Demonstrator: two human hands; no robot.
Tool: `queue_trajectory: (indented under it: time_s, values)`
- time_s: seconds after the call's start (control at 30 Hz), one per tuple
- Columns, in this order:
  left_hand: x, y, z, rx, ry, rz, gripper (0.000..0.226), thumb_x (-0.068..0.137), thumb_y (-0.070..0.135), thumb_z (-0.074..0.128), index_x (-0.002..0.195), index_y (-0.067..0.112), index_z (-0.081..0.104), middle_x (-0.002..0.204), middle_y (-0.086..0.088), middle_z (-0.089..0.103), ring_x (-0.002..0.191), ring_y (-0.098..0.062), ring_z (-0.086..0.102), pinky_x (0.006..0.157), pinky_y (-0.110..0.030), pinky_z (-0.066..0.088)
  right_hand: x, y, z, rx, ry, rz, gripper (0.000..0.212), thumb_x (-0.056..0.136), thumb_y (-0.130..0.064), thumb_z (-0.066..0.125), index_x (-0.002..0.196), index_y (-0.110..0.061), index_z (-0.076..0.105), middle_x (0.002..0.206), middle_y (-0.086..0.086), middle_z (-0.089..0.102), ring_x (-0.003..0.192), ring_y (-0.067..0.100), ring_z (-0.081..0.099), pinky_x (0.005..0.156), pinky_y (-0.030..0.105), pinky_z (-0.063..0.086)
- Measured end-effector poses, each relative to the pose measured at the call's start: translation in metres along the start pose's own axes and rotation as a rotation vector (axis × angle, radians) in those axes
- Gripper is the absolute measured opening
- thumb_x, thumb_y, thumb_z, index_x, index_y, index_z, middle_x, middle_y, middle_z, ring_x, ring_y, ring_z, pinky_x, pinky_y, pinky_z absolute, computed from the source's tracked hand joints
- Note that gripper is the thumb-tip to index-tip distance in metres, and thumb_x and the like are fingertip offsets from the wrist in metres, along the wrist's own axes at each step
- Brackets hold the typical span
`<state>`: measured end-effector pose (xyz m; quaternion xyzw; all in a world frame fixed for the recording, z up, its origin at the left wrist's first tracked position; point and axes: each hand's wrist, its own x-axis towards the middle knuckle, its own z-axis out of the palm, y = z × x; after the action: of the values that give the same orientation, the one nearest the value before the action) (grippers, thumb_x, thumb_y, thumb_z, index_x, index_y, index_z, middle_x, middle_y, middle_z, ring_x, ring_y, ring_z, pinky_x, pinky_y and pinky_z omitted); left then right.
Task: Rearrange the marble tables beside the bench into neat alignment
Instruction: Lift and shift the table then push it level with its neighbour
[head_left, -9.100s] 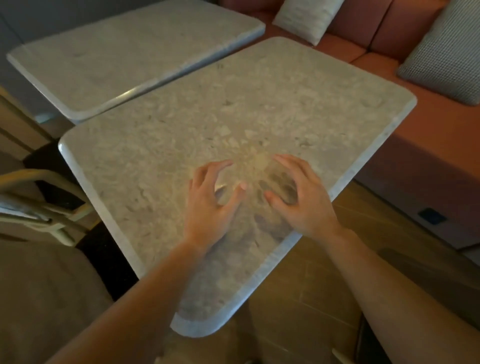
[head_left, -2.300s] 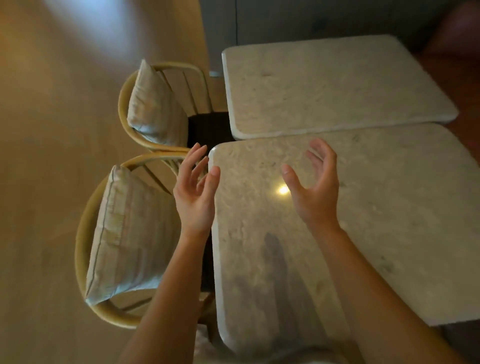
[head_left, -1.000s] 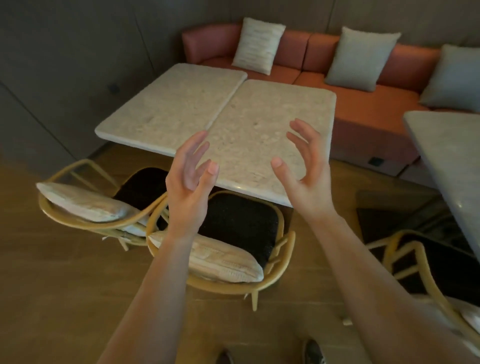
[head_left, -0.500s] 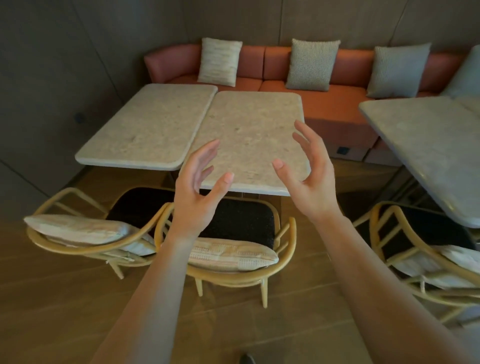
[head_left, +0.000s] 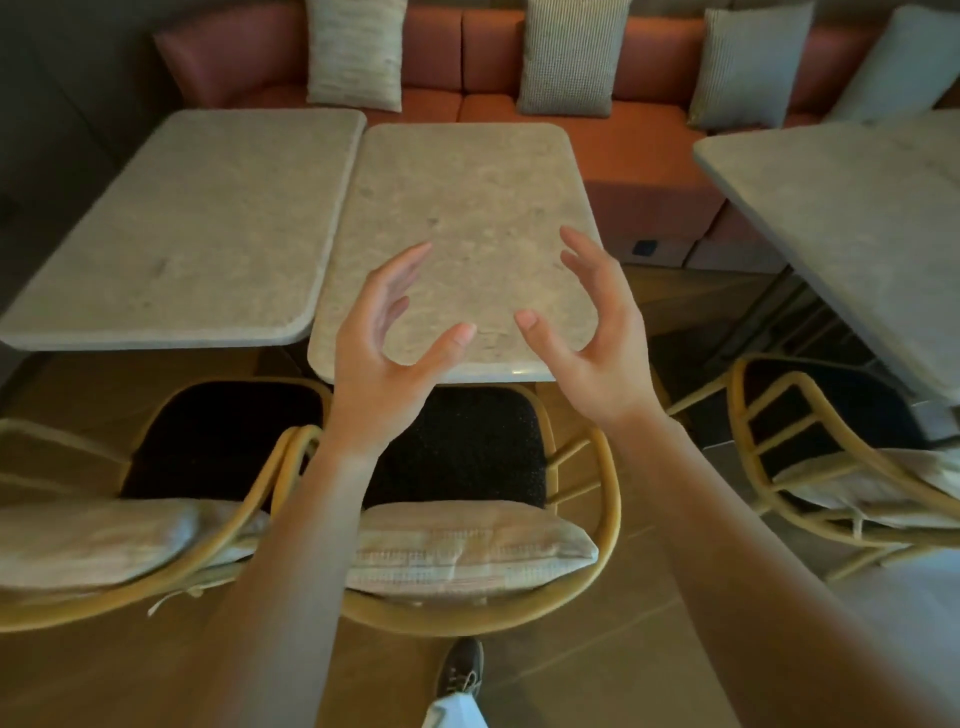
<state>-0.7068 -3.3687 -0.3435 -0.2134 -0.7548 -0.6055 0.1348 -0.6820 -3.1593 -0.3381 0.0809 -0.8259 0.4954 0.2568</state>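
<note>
Evidently, both hands were held raised and clear of every surface. The left grip (head_left: 384, 353) and the right grip (head_left: 592, 343) were spread wide, palms turned toward each other, with nothing held.

The middle table (head_left: 467, 218) lay directly ahead of both grips, toward the bench (head_left: 649, 124), with its long axis running straight at the bench. Neither grip was judged clearly nearer to it. Its end away from the bench projected past that of the corner table (head_left: 182, 223), while its other end stopped short of the bench by more than its neighbour's did. A push toward the bench was therefore judged to be the correction required. A chair (head_left: 467, 587) stood between the person and that projecting end.

The bases of both tables were hidden beneath their tops. Whether the two long edges touched or were merely just beside each other could not be established. A third table (head_left: 857, 234), further along the bench, was cut off by the frame edge, so its alignment could not be assessed. Slight blur was noted throughout.
</note>
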Motion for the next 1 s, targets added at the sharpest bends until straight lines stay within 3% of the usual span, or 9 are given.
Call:
queue_trajectory:
  time_s: [0.17,0.27,0.33,0.43,0.53,0.63,0.73,0.83,1.0]
  values:
    - [0.044,-0.093,0.000,0.112,-0.068,-0.024,0.067,0.090,0.048,0.079,0.148,0.026,0.054,0.150,0.017,0.055,0.145,-0.002,0.047,0.118,-0.019,0.035,0.035,0.063,0.050,-0.095,-0.027,0.046,0.078,0.092,-0.053,0.068,0.154,-0.015,0.042,0.154,-0.007,0.045,0.145,0.018,0.049,0.117,0.042,0.044]
    - [0.053,-0.152,0.009,0.171,-0.099,-0.084,0.073,0.087,0.047,0.084,0.149,0.024,0.053,0.149,0.020,0.052,0.142,0.011,0.042,0.115,-0.010,0.029,0.039,0.110,0.072,-0.138,-0.097,0.139,0.081,0.090,-0.057,0.066,0.155,-0.015,0.041,0.158,0.001,0.046,0.146,0.019,0.046,0.118,0.040,0.043]
    - [0.052,-0.188,0.019,0.197,-0.131,-0.121,0.080,0.084,0.053,0.084,0.151,0.025,0.051,0.153,0.016,0.051,0.144,0.007,0.041,0.119,-0.015,0.030,0.039,0.142,0.084,-0.174,-0.135,0.186,0.082,0.090,-0.059,0.066,0.155,-0.018,0.041,0.159,0.003,0.046,0.146,0.016,0.045,0.117,0.031,0.040]
    - [0.048,-0.233,0.038,0.273,-0.214,-0.121,0.089,0.078,0.065,0.080,0.152,0.027,0.048,0.155,0.013,0.048,0.146,-0.007,0.043,0.124,-0.041,0.033,0.038,0.186,0.100,-0.237,-0.166,0.182,0.080,0.091,-0.057,0.068,0.155,-0.018,0.041,0.159,0.004,0.047,0.145,0.014,0.044,0.111,0.017,0.035]
    - [0.047,-0.276,0.049,0.452,-0.334,-0.151,0.102,0.072,0.078,0.077,0.157,0.034,0.041,0.166,0.005,0.040,0.157,-0.023,0.030,0.128,-0.062,0.016,0.033,0.228,0.112,-0.356,-0.230,0.167,0.081,0.092,-0.056,0.072,0.156,-0.017,0.042,0.162,0.006,0.044,0.148,0.020,0.043,0.115,0.030,0.036]
    - [0.050,-0.309,0.054,0.667,-0.466,-0.159,0.124,0.060,0.098,0.061,0.164,0.042,0.022,0.176,0.000,0.017,0.164,-0.031,0.007,0.129,-0.061,-0.001,0.023,0.264,0.118,-0.531,-0.351,0.154,0.092,0.087,-0.070,0.064,0.160,-0.021,0.038,0.168,0.005,0.036,0.155,0.025,0.034,0.129,0.051,0.022]
    - [0.058,-0.329,0.065,0.867,-0.584,-0.105,0.133,0.053,0.105,0.052,0.165,0.045,0.010,0.178,0.000,0.002,0.164,-0.033,-0.002,0.128,-0.059,-0.004,0.012,0.293,0.115,-0.649,-0.450,0.187,0.099,0.084,-0.082,0.058,0.161,-0.024,0.035,0.171,0.007,0.031,0.159,0.028,0.026,0.132,0.052,0.011]
    - [0.066,-0.337,0.078,0.941,-0.622,-0.091,0.135,0.050,0.108,0.045,0.165,0.046,0.008,0.178,0.001,-0.002,0.164,-0.034,-0.004,0.126,-0.060,-0.005,0.011,0.309,0.115,-0.791,-0.509,0.148,0.110,0.074,-0.096,0.037,0.161,-0.028,0.034,0.171,0.008,0.030,0.159,0.032,0.024,0.131,0.054,0.010]
    - [0.068,-0.342,0.077,1.056,-0.636,-0.078,0.130,0.055,0.109,0.035,0.165,0.046,0.009,0.178,0.000,0.002,0.163,-0.037,0.001,0.128,-0.061,-0.003,0.022,0.323,0.124,-1.016,-0.637,0.045,0.124,0.069,-0.106,0.019,0.166,-0.030,0.011,0.175,0.011,0.015,0.161,0.042,0.013,0.129,0.062,0.008]
